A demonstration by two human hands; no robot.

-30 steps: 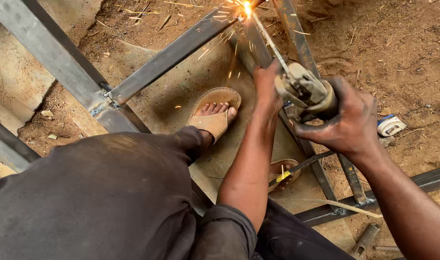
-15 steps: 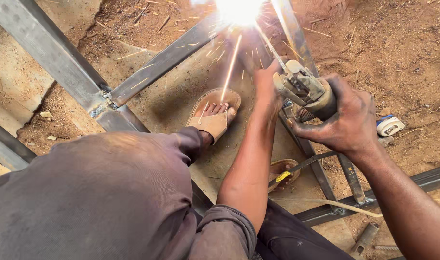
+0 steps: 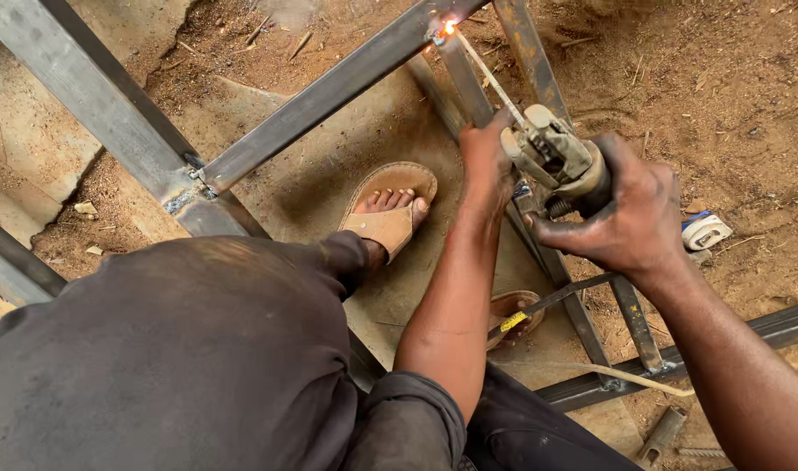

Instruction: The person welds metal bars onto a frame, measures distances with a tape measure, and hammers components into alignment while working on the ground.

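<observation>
Right hand (image 3: 630,218) clenched round electrode holder (image 3: 556,157). Left hand (image 3: 486,161) steadies welding rod (image 3: 490,78), grip unclear. Rod tip glows at steel frame (image 3: 329,92) joint. Sandalled foot (image 3: 390,214) on ground.

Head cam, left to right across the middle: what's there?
Welded joint of the grey steel frame → tan sandal on a foot → left hand → electrode holder in right hand → small white-and-blue object.
</observation>
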